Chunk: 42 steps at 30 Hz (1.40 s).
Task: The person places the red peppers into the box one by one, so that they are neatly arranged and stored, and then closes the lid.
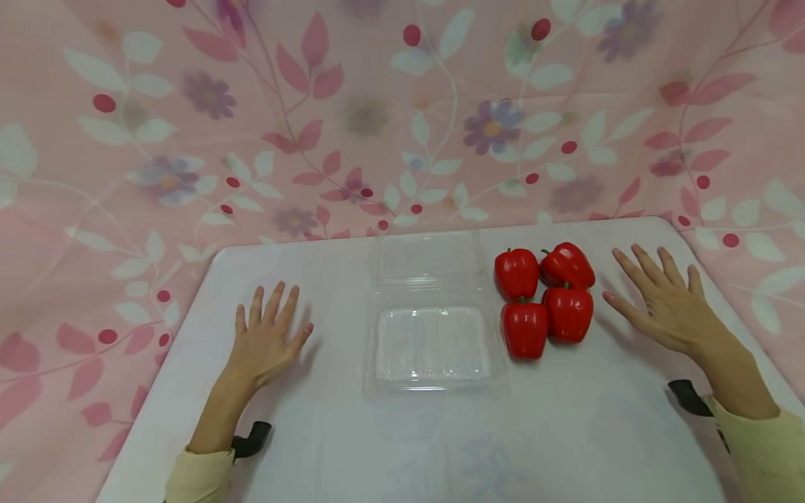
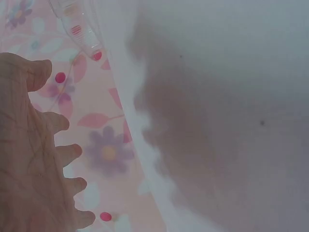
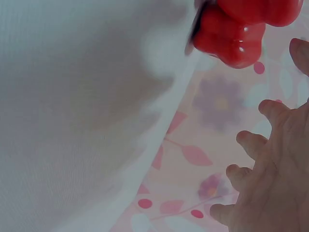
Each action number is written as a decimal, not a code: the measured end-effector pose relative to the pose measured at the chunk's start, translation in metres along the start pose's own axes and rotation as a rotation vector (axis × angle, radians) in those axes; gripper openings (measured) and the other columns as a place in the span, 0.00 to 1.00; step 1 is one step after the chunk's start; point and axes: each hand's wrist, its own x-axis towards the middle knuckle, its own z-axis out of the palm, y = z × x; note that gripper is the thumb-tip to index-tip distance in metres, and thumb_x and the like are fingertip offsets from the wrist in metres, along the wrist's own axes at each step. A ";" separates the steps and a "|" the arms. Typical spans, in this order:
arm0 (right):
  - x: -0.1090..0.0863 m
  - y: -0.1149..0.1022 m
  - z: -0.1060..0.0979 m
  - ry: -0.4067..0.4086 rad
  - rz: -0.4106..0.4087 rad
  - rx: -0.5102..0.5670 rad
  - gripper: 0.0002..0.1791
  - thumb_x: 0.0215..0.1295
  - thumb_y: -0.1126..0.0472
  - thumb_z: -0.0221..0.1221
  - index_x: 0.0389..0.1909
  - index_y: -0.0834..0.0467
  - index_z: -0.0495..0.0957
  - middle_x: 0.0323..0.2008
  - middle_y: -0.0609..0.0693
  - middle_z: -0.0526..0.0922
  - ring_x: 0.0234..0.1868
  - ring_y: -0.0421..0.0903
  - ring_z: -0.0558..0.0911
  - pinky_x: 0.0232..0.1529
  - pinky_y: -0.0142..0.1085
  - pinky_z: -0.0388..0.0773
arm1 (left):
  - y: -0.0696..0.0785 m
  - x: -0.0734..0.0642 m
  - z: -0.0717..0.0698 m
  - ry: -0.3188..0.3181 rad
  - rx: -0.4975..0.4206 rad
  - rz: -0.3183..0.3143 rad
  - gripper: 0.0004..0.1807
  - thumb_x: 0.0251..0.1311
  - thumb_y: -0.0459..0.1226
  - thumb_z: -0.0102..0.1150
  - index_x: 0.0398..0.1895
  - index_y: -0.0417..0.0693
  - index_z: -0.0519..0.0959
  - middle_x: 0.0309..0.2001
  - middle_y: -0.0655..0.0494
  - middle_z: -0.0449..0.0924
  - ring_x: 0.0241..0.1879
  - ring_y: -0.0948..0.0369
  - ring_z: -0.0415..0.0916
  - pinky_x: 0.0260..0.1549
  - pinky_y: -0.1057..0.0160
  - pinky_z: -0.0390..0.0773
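Observation:
My left hand is held over the left part of the table, fingers spread and nothing in them. In the left wrist view that hand shows its palm side, with its shadow cast on the white cloth. On the right, my right hand is spread just beside several red bell peppers, holding none. The right wrist view shows the same hand below and right of two peppers. Between the hands, nearer the peppers, lies a clear plastic clamshell box with its lid folded back.
A white cloth covers the table, whose back edge meets a pink floral curtain. Dark wrist camera mounts stick out by both sleeves. The peppers stand close together, right of the box.

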 end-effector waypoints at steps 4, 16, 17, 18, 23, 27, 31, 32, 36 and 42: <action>-0.001 -0.001 -0.002 -0.003 -0.004 0.019 0.48 0.66 0.40 0.54 0.80 0.47 0.39 0.77 0.64 0.41 0.74 0.70 0.33 0.62 0.69 0.18 | 0.004 0.000 0.001 0.019 -0.004 0.021 0.42 0.69 0.61 0.43 0.79 0.49 0.50 0.77 0.42 0.45 0.75 0.37 0.32 0.63 0.27 0.34; -0.005 -0.009 -0.007 -0.004 -0.055 0.082 0.49 0.65 0.43 0.56 0.80 0.47 0.41 0.77 0.64 0.42 0.74 0.69 0.36 0.63 0.69 0.20 | 0.015 -0.002 -0.005 0.015 -0.064 0.070 0.43 0.68 0.61 0.46 0.79 0.53 0.49 0.77 0.44 0.47 0.74 0.35 0.36 0.63 0.26 0.39; -0.005 -0.009 -0.007 -0.004 -0.060 0.088 0.49 0.65 0.44 0.57 0.80 0.48 0.41 0.77 0.64 0.43 0.74 0.69 0.36 0.64 0.69 0.20 | 0.017 -0.002 -0.005 0.012 -0.072 0.076 0.43 0.68 0.61 0.47 0.80 0.53 0.49 0.77 0.44 0.48 0.74 0.35 0.37 0.63 0.27 0.40; -0.005 -0.010 -0.008 -0.004 -0.064 0.093 0.49 0.65 0.44 0.57 0.80 0.48 0.41 0.77 0.64 0.43 0.74 0.69 0.37 0.64 0.69 0.21 | 0.019 -0.002 -0.006 0.009 -0.076 0.083 0.43 0.68 0.61 0.47 0.80 0.54 0.48 0.77 0.45 0.48 0.74 0.35 0.37 0.64 0.27 0.40; -0.007 -0.014 -0.010 0.002 -0.082 0.114 0.48 0.65 0.44 0.57 0.80 0.48 0.43 0.77 0.63 0.44 0.74 0.68 0.39 0.65 0.69 0.22 | 0.027 -0.002 -0.009 0.001 -0.108 0.108 0.44 0.67 0.61 0.48 0.80 0.55 0.48 0.76 0.46 0.49 0.73 0.36 0.40 0.63 0.27 0.42; -0.008 -0.017 -0.010 0.009 -0.095 0.127 0.49 0.63 0.45 0.59 0.80 0.48 0.44 0.76 0.64 0.46 0.74 0.69 0.41 0.65 0.68 0.23 | 0.031 -0.002 -0.010 0.002 -0.134 0.126 0.44 0.67 0.60 0.50 0.80 0.54 0.48 0.76 0.46 0.51 0.73 0.38 0.43 0.64 0.28 0.44; -0.008 -0.021 -0.010 0.032 -0.130 0.149 0.50 0.59 0.49 0.63 0.79 0.48 0.48 0.75 0.63 0.50 0.73 0.69 0.46 0.67 0.68 0.29 | 0.035 -0.003 -0.009 -0.005 -0.154 0.142 0.45 0.66 0.60 0.51 0.80 0.54 0.49 0.75 0.44 0.51 0.73 0.38 0.44 0.66 0.33 0.46; -0.008 -0.022 -0.009 0.040 -0.141 0.156 0.50 0.58 0.49 0.64 0.79 0.48 0.50 0.75 0.63 0.51 0.72 0.69 0.48 0.68 0.68 0.31 | 0.036 -0.004 -0.009 -0.009 -0.159 0.144 0.45 0.66 0.60 0.51 0.80 0.54 0.49 0.75 0.44 0.51 0.73 0.38 0.45 0.67 0.34 0.46; -0.008 -0.026 -0.007 0.060 -0.165 0.189 0.50 0.54 0.52 0.68 0.77 0.48 0.55 0.73 0.62 0.56 0.70 0.68 0.54 0.67 0.69 0.38 | 0.040 -0.005 -0.008 -0.037 -0.181 0.150 0.45 0.65 0.61 0.51 0.80 0.55 0.49 0.76 0.45 0.50 0.73 0.39 0.45 0.67 0.36 0.48; -0.007 -0.030 -0.005 0.052 -0.143 0.218 0.50 0.52 0.51 0.71 0.76 0.44 0.58 0.72 0.59 0.59 0.68 0.67 0.57 0.59 0.76 0.50 | 0.044 -0.006 -0.007 -0.078 -0.229 0.180 0.44 0.65 0.62 0.52 0.79 0.59 0.50 0.77 0.50 0.48 0.74 0.43 0.45 0.68 0.38 0.48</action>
